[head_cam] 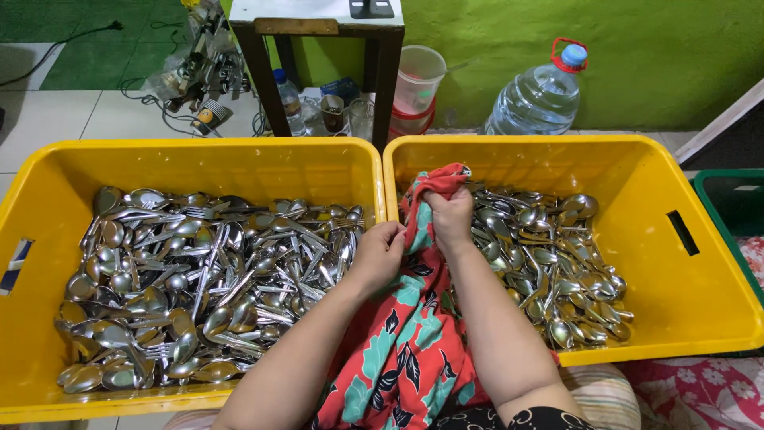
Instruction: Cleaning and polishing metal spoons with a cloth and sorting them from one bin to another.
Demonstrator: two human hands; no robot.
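**A:** Two yellow crates sit side by side in front of you. The left crate [48, 183] is heaped with steel spoons and forks [207, 279]; the right crate [676, 295] holds a thinner layer of spoons [557, 263], mostly along its middle and near side.

**B:** And your hands?

**A:** Both are on the red floral cloth [406, 350], which runs up from your lap and drapes over the seam where the two crates meet. Your right hand [450, 216] is closed in a fist around the bunched top end of the cloth, just inside the right crate's left wall. Your left hand [380, 253] has its fingers curled against the cloth's left edge, over the rim between the crates.

**B:** Is there cutlery inside the cloth?

**A:** You can't tell from here; the fabric covers whatever your fingers close on. Your left hand's grip is half hidden too, so it reads as curled on the cloth rather than flat.

**B:** What's beyond the crates?

**A:** A large clear water jug [541, 95] with a blue cap stands against the green wall. Left of it is a dark wooden table leg [382, 80], with a translucent plastic container [418, 76] beside it and a small bottle [288, 99] underneath. A green crate's edge [732, 207] shows at the far right.
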